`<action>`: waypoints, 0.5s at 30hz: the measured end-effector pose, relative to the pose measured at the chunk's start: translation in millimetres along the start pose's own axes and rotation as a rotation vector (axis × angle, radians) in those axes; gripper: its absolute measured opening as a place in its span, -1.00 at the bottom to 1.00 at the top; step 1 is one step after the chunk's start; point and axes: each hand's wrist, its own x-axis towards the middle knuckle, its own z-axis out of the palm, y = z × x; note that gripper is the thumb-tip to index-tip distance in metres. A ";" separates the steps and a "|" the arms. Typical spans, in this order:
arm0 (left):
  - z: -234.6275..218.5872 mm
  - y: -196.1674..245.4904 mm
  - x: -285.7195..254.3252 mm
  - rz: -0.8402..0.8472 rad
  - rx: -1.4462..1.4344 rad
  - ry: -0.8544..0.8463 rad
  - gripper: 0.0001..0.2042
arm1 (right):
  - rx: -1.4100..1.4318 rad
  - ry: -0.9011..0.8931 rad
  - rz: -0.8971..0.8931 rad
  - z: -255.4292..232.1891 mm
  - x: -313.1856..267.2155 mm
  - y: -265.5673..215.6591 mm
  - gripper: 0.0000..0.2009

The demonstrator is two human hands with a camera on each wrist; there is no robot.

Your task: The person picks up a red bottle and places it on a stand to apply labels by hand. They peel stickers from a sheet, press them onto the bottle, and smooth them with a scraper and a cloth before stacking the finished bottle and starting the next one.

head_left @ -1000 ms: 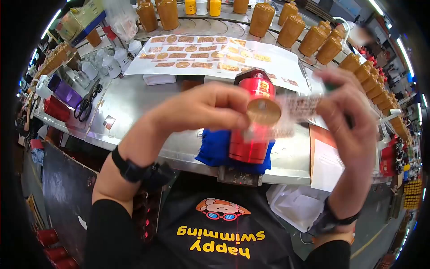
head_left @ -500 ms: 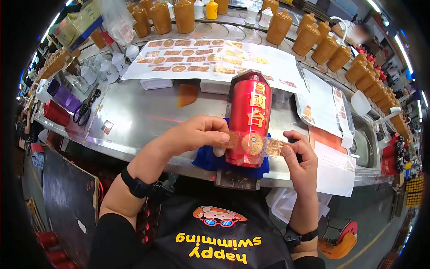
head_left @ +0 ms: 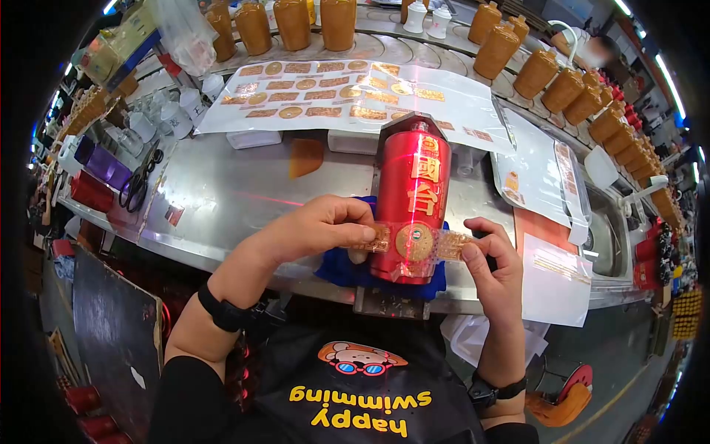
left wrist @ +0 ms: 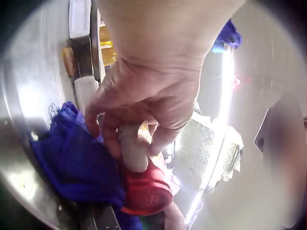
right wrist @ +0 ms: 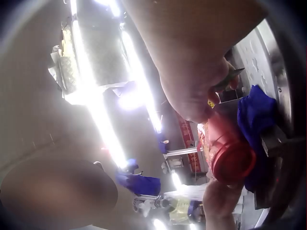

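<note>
Fingers (head_left: 367,222) of both hands pinching gold label strip (head_left: 414,242), red bottle (head_left: 414,194) lying on blue cloth (head_left: 340,268)

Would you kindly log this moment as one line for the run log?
left hand: pinches label strip | right hand: pinches its other end | strip: across red bottle | bottle: lying on blue cloth
</note>
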 end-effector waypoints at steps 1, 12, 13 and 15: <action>-0.5 -0.2 0.0 -0.001 0.009 -0.002 -0.84 | 0.010 -0.003 0.012 0.2 0.0 -0.2 -0.86; -0.3 -1.7 1.2 0.003 -0.007 0.022 -0.84 | 0.000 -0.019 0.028 3.5 2.2 -1.6 -0.84; 0.2 -2.5 1.3 0.002 -0.007 0.030 -0.84 | -0.006 -0.019 0.021 3.8 2.3 -2.3 -0.83; 0.5 -2.3 1.5 -0.003 -0.011 0.034 -0.84 | -0.011 -0.020 0.017 4.0 2.7 -2.3 -0.83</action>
